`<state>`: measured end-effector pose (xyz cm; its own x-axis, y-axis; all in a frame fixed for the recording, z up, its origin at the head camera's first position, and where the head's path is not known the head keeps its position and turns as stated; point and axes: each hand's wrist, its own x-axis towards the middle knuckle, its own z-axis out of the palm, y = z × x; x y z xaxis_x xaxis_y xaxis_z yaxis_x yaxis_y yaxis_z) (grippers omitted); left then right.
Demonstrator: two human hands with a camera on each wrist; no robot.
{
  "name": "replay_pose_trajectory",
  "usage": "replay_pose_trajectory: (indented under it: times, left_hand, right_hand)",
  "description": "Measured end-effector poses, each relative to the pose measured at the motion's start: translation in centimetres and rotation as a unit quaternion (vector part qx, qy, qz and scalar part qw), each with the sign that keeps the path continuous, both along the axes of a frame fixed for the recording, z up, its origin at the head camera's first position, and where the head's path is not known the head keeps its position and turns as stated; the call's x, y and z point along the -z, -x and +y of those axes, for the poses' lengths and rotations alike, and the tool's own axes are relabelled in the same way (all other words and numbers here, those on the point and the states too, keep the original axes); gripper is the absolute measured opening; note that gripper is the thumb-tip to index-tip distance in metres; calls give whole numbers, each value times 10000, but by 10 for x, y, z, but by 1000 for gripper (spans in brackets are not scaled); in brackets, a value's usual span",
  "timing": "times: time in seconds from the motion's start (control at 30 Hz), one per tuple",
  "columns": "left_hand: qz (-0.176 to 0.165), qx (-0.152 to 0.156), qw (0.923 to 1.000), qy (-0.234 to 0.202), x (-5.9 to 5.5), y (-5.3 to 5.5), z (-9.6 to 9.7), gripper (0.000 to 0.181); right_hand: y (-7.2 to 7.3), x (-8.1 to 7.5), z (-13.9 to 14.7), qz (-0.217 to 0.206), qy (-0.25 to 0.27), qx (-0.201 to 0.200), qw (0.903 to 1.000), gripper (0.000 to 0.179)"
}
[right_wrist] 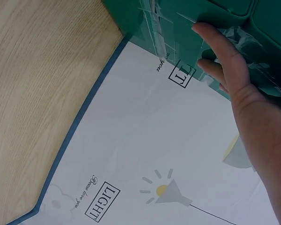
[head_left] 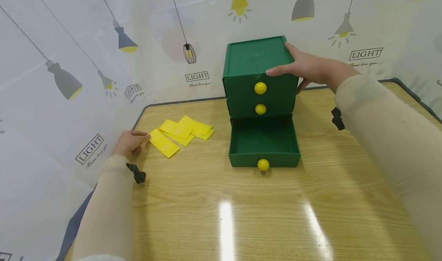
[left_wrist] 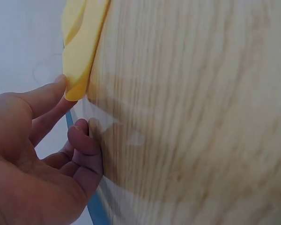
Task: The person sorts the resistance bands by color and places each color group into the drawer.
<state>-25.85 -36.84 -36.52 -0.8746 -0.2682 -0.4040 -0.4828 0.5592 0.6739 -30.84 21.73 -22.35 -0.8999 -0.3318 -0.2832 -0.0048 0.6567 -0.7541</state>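
Nearest, the wood-grained tabletop (head_left: pixel 179 207) carries two light reflections, with a beige sleeve (head_left: pixel 110 215) at the left and another at the right. Beyond it, the shallow green drawer (head_left: pixel 241 160) projects toward the viewer from the lowest tier, its round yellow knob (head_left: pixel 263 164) foremost.

Left of the drawer, and well apart from it, lies a flat, oblong yellow packet (head_left: pixel 164 143) on the tabletop. Its long axis slants from the left hand (head_left: pixel 128 143), at the far-left end, toward the near right; the packet thus extends rightward from the fingers. The left hand is much the nearer of the two; its thumb and forefinger pinch the packet's corner, the remaining fingers curled loosely. The drawer's low side wall stands between packet and drawer floor.

Just beyond lie further yellow packets (head_left: pixel 183 128), overlapping. Farther back rises the green box-shaped cabinet (head_left: pixel 259 58), two closed tiers above the drawer. The right hand (head_left: pixel 307 65), fingers spread, rests on its upper right edge and side. Behind hangs a white lamp-printed sheet (head_left: pixel 165 81).
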Motion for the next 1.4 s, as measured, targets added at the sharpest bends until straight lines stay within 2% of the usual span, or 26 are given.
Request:
replay_pose_trajectory:
  times: [0.17,0.3,0.37,0.5,0.6,0.67,0.87,1.0,1.13,1.4]
  left_hand:
    - [36,9,9992,389,5,4,-1,56]
    - [203,83,9970,745,9,5,0,54]
    - [341,45,9970,690,9,4,2,51]
    - [707,-175,9973,128,3,-2,7,45]
    - [1078,-230,9938,-153,-8,-6,12,45]
    - [1357,-191,9905,-129,-17,-8,16,46]
    - [1828,-265,9820,-381,-54,-15,34,46]
    - [2025,-146,9787,-320,-78,-19,48,42]
    - [2143,-33,9766,-169,-97,-23,65,38]
    - [2263,343,9734,-93,-120,-31,96,34]
  right_hand:
    - [0,-1,-1,22,44,32,10000,126]
    - [-1,-1,-2,59,45,14,10000,126]
    - [-1,-1,-2,46,46,7,10000,126]
    - [-1,0,-2,0,59,9,10000,126]
    - [-1,0,-3,-1,62,13,10000,126]
    - [0,0,-3,12,68,22,10000,126]
    - [0,0,-2,-21,143,9,9999,125]
    - [-1,-1,-1,-46,154,36,9999,125]
    - [-1,-1,0,-25,132,69,9999,125]
    - [-1,-1,-1,-45,150,26,9999,124]
